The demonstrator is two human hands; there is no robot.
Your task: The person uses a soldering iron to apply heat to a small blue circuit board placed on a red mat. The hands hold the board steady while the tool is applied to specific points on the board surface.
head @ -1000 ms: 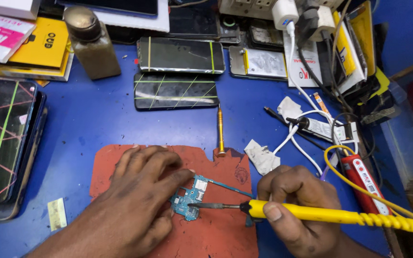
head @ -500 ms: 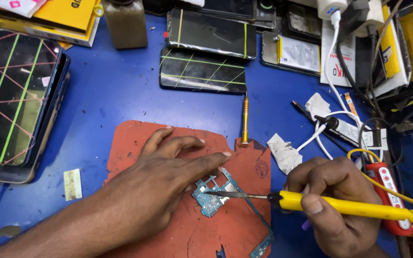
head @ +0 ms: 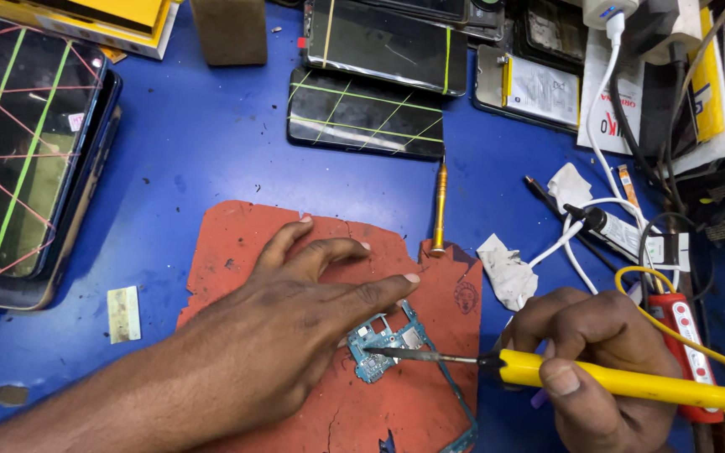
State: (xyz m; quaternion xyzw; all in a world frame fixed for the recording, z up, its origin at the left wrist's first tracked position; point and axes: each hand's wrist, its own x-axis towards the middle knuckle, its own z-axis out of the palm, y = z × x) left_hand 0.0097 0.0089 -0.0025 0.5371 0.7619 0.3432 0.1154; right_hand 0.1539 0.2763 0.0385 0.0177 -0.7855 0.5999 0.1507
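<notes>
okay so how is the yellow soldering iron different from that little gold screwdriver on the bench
The soldering iron is gripped in the right hand; the screwdriver lies untouched. The soldering iron is bright yellow, lies nearly level and trails a yellow cord; the screwdriver is slim, gold, cordless, and points along the blue bench toward the red mat. Both are long, narrow tools.

Phone repair workshop, small bench setup. Blue desk (head: 203, 143) scuffed, flecked with debris. Worn red work mat (head: 312, 235), cracked at edges, carrying bare phone circuit board (head: 383, 342). Yellow-handled soldering iron (head: 623, 384) in right hand (head: 593, 356), tip on board; left hand (head: 295, 323) steadying it. Several phones and screens (head: 367, 113) banded with green and red lines, laid out at rear and left. Small screwdriver (head: 439, 205), crumpled tissue (head: 505, 270), charger with white cables (head: 602, 126), parts boxes along far edge.
</notes>
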